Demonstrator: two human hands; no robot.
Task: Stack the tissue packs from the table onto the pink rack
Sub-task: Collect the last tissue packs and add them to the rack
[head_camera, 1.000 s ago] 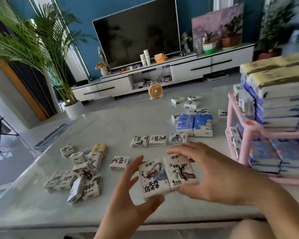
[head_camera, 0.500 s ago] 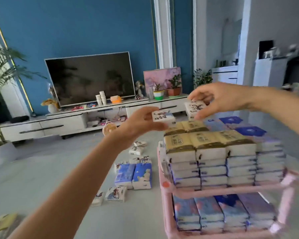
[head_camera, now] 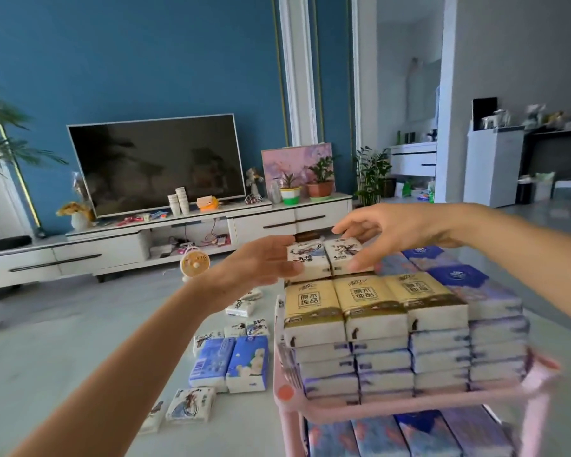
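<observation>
On top of the full pink rack (head_camera: 409, 402), just beyond the yellow packs (head_camera: 370, 298), two small white packs sit side by side. The left hand (head_camera: 254, 265) pinches the left pack (head_camera: 309, 258) between its fingers and thumb, and the right hand (head_camera: 393, 232) likewise grips the right pack (head_camera: 343, 253). Loose packs (head_camera: 231, 361) lie on the tabletop (head_camera: 80, 357) to the left.

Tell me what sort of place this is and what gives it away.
Most likely a home living room: a large flat television stands on a long white media cabinet against a blue wall, with potted plants beside it.
</observation>
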